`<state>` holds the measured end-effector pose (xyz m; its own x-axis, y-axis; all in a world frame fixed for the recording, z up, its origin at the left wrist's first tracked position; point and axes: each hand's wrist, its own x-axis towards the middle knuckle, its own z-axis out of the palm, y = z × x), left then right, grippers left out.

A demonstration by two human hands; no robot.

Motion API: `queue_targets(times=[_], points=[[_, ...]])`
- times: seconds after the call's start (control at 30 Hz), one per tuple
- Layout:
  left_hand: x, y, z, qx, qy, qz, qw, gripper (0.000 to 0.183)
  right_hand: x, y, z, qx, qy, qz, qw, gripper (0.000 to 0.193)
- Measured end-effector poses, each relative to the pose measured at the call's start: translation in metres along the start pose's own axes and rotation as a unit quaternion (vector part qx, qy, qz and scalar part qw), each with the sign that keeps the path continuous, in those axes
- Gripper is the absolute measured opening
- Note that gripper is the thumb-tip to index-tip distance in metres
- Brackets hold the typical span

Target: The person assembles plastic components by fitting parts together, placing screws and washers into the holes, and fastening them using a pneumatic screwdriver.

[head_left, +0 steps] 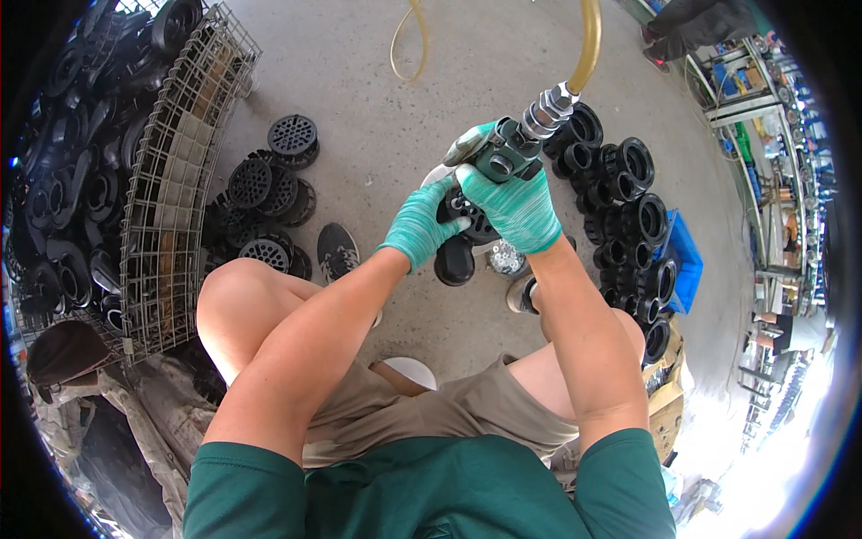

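Observation:
My right hand [514,208], in a green knit glove, is closed around a dark pneumatic driver [500,163]. A metal coupling joins the driver to a yellow air hose [590,40]. My left hand [420,223], gloved the same way, grips a black perforated round part [480,228] directly under the driver. A small metal fastener shows beside the left fingers; whether the driver touches it, I cannot tell. Below the hands is a black rounded piece [455,260], its link to the gripped part partly hidden. A container of small metal hardware [506,259] sits beneath my right wrist.
Black round grates [292,136] are piled at left beside a wire cage [171,180] full of black parts. Stacked black rings [636,163] line the right, near a blue bin [686,262]. Farther right are shelves [750,108] and another person's legs [687,31].

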<state>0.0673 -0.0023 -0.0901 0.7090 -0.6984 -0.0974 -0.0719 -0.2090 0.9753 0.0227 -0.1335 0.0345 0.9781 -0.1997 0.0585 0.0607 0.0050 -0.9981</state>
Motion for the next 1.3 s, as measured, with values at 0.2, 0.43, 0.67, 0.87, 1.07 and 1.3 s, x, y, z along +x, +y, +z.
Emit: queue_targets(times=[0.2,0.43,0.67,0.87,1.07,1.3], points=[[-0.002,0.004,0.0,0.04,-0.004,-0.014,0.999,0.058,0.0,-0.006,-0.003,0.026,0.007,0.004,1.0,0.029],[-0.001,-0.01,0.01,0.054,0.018,-0.001,0.998,0.041,0.003,-0.021,-0.002,0.028,0.079,-0.017,0.996,0.029],[-0.001,0.002,0.009,0.096,0.044,-0.014,0.994,0.03,0.006,-0.034,-0.035,-0.011,0.205,-0.072,0.976,0.024],[-0.002,0.0,0.013,0.116,0.061,0.017,0.991,0.027,0.01,-0.002,-0.05,-0.009,0.26,-0.067,0.963,0.025],[-0.002,0.001,0.011,0.108,0.06,0.017,0.992,0.028,0.013,0.012,-0.049,0.012,0.259,-0.051,0.964,0.024],[-0.003,0.002,0.012,0.104,0.062,0.033,0.992,0.031,0.018,0.011,-0.055,-0.011,0.188,-0.051,0.981,0.016]])
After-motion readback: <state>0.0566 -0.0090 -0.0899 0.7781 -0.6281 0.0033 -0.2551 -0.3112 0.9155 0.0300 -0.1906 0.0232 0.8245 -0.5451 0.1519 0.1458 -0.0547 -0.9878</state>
